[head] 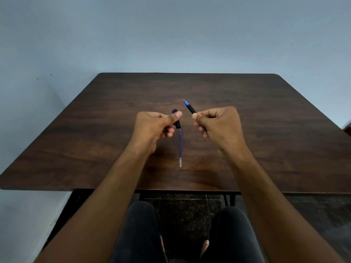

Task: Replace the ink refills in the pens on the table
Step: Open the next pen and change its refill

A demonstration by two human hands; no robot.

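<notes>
My right hand (216,122) grips a black pen (190,107) whose blue tip and fine point stick up and away to the left. My left hand (155,126) holds a short black and blue pen cap (177,122) between thumb and curled fingers. Both hands hover above the dark wooden table (266,130), a small gap apart. A thin blue ink refill (180,149) with a pale near end lies on the table between my wrists, pointing away from me.
The table's near edge (171,190) runs just above my knees (190,234). A pale blue wall (171,35) stands behind the far edge. Bare wood spreads to the left and right of my hands.
</notes>
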